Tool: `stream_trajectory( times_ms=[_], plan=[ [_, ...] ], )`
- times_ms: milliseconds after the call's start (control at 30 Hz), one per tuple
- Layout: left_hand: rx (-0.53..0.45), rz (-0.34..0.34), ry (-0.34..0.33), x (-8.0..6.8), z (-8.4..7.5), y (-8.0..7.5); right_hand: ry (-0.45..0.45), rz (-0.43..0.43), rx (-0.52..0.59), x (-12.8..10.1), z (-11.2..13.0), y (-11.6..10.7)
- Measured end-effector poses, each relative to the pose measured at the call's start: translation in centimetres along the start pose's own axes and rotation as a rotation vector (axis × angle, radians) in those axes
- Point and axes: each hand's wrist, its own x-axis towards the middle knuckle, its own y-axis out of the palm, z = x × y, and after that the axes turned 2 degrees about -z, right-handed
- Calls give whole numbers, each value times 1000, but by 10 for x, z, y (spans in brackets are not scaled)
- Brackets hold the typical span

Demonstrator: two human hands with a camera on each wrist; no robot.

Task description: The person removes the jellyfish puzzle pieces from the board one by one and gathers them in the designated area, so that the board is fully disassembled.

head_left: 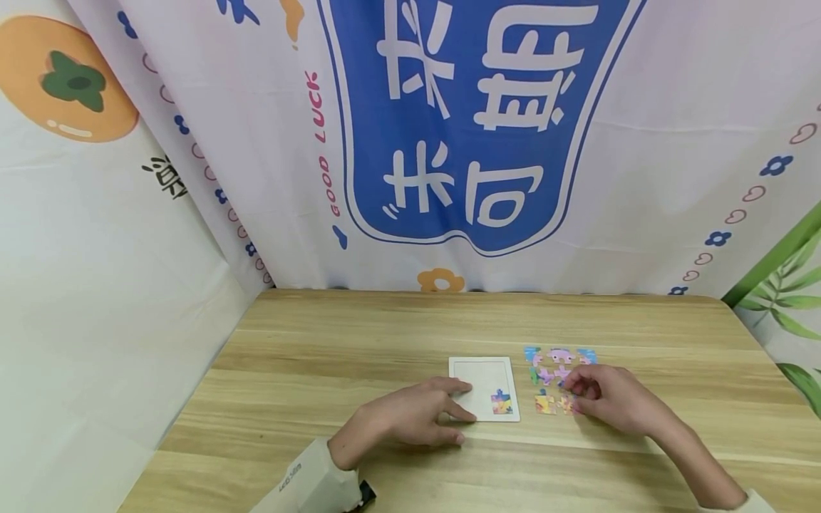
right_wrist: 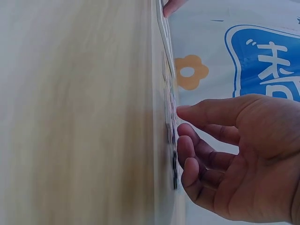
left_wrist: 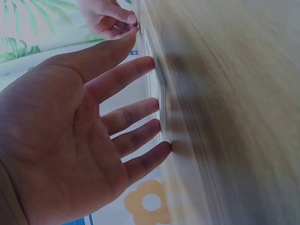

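My left hand (head_left: 420, 412) rests its fingertips on the left edge of a white puzzle tray (head_left: 477, 360), fingers straight and spread. A single colourful jigsaw piece (head_left: 502, 403) sits in the tray's lower right corner. To the right of the tray, loose jigsaw pieces (head_left: 545, 404) lie in rows on the table, several with pink, blue and yellow print. Over the right side of these rows hovers my right hand (head_left: 612, 399), thumb and loosely bent fingers close above the pieces. In the right wrist view a gap shows between the thumb (right_wrist: 206, 111) and the fingers.
The wooden table (head_left: 308, 370) carries the tray and the pieces near its middle. Behind it hangs a printed cloth (head_left: 295, 214) with a blue panel, and another white cloth (head_left: 96, 285) hangs along the left side.
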Motion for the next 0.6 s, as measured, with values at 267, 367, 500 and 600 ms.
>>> stream_trajectory(
  times_ms=[267,367,500,600],
  plan=[
    [49,-22,19,1,-2,0,-82,0,31,9,16,9],
    [55,-30,21,2,-3,0,-108,13,52,13,22,13],
    [99,-30,48,5,-3,2,-122,23,73,17,28,18],
    [135,-29,81,7,-5,3,-130,28,76,19,31,21]
  ],
)
